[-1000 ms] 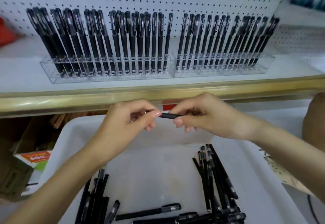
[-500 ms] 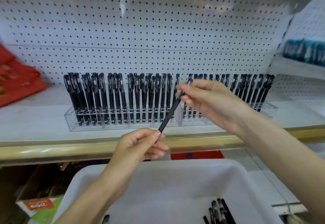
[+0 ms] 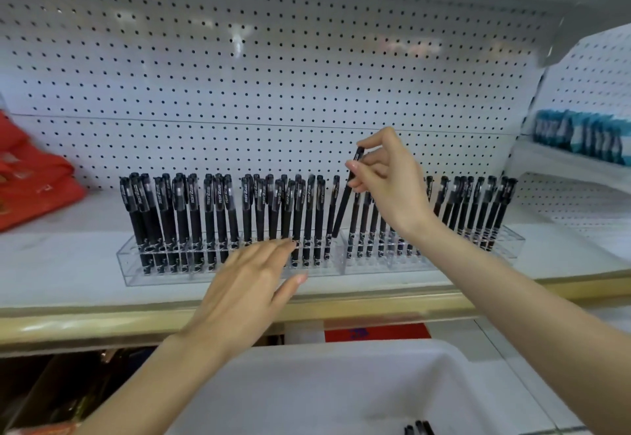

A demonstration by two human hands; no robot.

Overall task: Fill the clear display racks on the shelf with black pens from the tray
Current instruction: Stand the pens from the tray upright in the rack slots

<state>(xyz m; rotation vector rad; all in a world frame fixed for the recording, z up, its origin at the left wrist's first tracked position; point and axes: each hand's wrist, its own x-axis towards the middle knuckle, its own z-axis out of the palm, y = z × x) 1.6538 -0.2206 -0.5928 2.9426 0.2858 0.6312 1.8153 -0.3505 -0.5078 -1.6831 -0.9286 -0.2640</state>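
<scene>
1. Head view: we look at a white shelf [image 3: 65,264] backed by pegboard. Two clear display racks stand end to end on it, the left rack [image 3: 164,276] and the right rack [image 3: 454,257]. Both hold rows of upright black pens.
2. Our right hand [image 3: 389,188] is raised over the seam between the racks. Its thumb and curled fingers pinch the cap end of one black pen [image 3: 344,206].
3. That pen hangs below the fingers. Its long axis is steep but tilted, with the cap up and to the right and the tip down and to the left. The tip is just above the rack tops, near a gap beside the left rack's last pen. We judge it needs straightening before it drops in.
4. Our left hand [image 3: 246,288] holds nothing. Its fingers are straight and spread, with the fingertips at the left rack's front. We cannot tell whether they press it.
5. The right hand is the nearer one to the gap.
6. The white tray [image 3: 341,393] sits below the shelf, with a few loose pens [image 3: 418,429] at the bottom edge.
</scene>
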